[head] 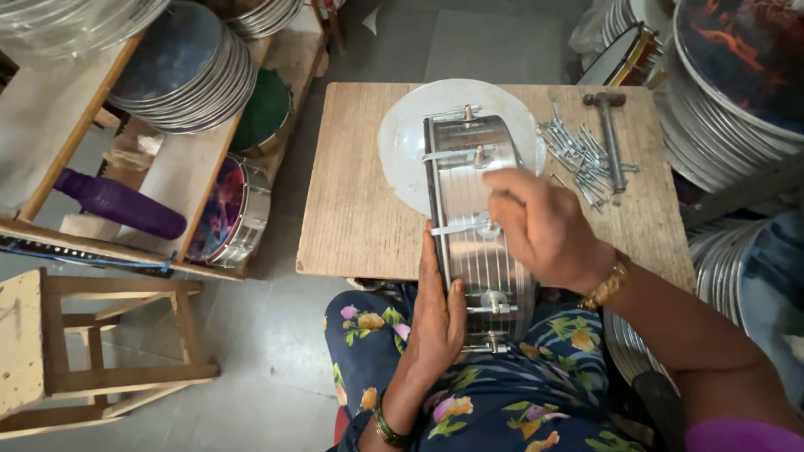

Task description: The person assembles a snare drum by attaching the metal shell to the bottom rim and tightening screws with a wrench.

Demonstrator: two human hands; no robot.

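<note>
A metal drum shell (pixel 479 226) stands on its edge, its near part on the person's lap and its far part leaning on the near edge of a small wooden table (pixel 352 201). The shell's ribbed silver wall faces up, and seen from above its long axis runs near to far, from the lap out over the table. Tension lugs and hooks sit in a row along that wall. The left hand (pixel 437 314) lies flat against the shell's left rim, fingers stretched up along it and thumb on the wall, steadying it. The right hand (pixel 540 226) comes in from the right, fingers curled and pinched around a lug fitting at mid-wall.

Under the shell's far end lies a round white drumhead (pixel 402 142). To the right on the table are a heap of metal tension rods (pixel 578 155) and, just beside them, a hammer (pixel 611 138) with its head pointing far.
</note>
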